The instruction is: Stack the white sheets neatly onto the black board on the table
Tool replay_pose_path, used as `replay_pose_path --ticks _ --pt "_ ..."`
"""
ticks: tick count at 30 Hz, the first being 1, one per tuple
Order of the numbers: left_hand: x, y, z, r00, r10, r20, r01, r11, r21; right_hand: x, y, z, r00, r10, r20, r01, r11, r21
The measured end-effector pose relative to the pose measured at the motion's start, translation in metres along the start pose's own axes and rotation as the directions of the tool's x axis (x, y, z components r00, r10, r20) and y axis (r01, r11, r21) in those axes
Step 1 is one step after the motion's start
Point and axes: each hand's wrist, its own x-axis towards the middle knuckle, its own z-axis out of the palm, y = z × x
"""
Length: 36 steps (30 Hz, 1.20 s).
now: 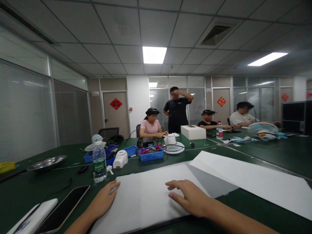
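Your left hand [104, 199] lies nearly flat, fingers extended and close together, touching the left margin of the creased white paper sheet [143, 198] without gripping anything. Your right hand [188, 197] is loosely spread, thumb apart from the curved fingers and nothing in its grasp; it is over the right part of that sheet, and you cannot tell from this angle whether the fingertips touch it. The sheet is right in front of you, by the near edge of the green tabletop [73, 177]. A second white sheet [251, 178] slants away to its right.

Just beyond your left hand stands a clear water bottle [99, 165], whose green label appears to read "C'estbon". The red-capped bottle [219, 130] farther off has a red-and-white label too small to read. On the left door hangs a red diamond sign [116, 104] bearing a single dark character, blurred; another red diamond sign [221, 101] on the door to the right carries a gold design. To your left, by the near edge, a dark-screened smartphone [64, 208] shows no writing.
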Motion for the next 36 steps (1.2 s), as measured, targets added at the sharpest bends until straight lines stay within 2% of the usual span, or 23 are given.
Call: replay_pose_path --ticks 3,5,8,11,13,15,17,19,22,27,29,32,34,36 --pt "0.000 0.001 0.000 1.000 0.003 0.002 -0.003 1.000 -0.008 0.004 0.021 -0.002 0.993 0.096 -0.064 -0.106 0.976 -0.192" --pt "0.000 0.001 0.000 1.000 0.004 0.000 -0.004 1.000 -0.014 0.006 0.033 -0.002 0.989 0.135 -0.061 -0.146 0.963 -0.225" --pt "-0.001 0.001 0.001 1.000 0.001 -0.004 -0.002 1.000 -0.022 0.004 0.038 -0.002 0.995 0.102 -0.019 -0.104 0.975 -0.196" --pt "-0.001 0.001 0.003 1.000 0.001 -0.005 -0.001 1.000 -0.031 0.001 0.028 0.001 0.998 -0.028 0.054 0.032 0.996 -0.080" --pt "-0.001 0.001 0.004 1.000 0.003 -0.002 -0.003 0.999 -0.034 0.001 0.023 0.003 0.995 -0.090 0.047 0.090 0.996 -0.009" --pt "-0.001 0.001 0.005 1.000 0.005 0.003 -0.005 0.999 -0.034 0.003 0.021 0.004 0.998 -0.057 -0.008 0.056 0.997 -0.050" --pt "-0.001 0.001 0.005 1.000 0.003 0.013 -0.003 0.999 -0.032 0.005 0.024 0.003 0.998 0.025 -0.064 -0.035 0.988 -0.149" --pt "-0.002 0.001 0.004 1.000 -0.004 0.026 0.005 1.000 -0.028 0.007 0.028 0.001 0.995 0.071 -0.072 -0.084 0.976 -0.199" --pt "-0.002 0.002 0.002 0.999 -0.015 0.043 0.016 0.999 -0.029 0.005 0.028 -0.001 0.999 0.043 -0.018 -0.046 0.978 -0.201" --pt "-0.002 0.002 0.002 0.999 -0.022 0.045 0.025 0.999 -0.048 0.001 0.023 -0.001 0.995 -0.086 0.060 0.092 0.990 -0.106" --pt "-0.001 0.001 0.002 0.999 -0.018 0.042 0.021 0.998 -0.058 0.005 0.035 -0.002 0.997 -0.070 0.026 0.072 0.992 -0.105" --pt "0.000 -0.001 0.002 0.999 -0.013 0.043 0.016 0.997 -0.073 0.012 0.075 -0.012 0.994 0.074 -0.081 -0.089 0.977 -0.195" --pt "0.001 -0.003 0.001 0.999 -0.014 0.047 0.018 0.997 -0.078 0.010 0.111 -0.023 0.968 0.200 -0.152 -0.234 0.938 -0.257" --pt "0.001 -0.005 0.001 0.998 -0.017 0.056 0.022 0.997 -0.076 0.002 0.145 -0.036 0.922 0.327 -0.208 -0.379 0.874 -0.305"
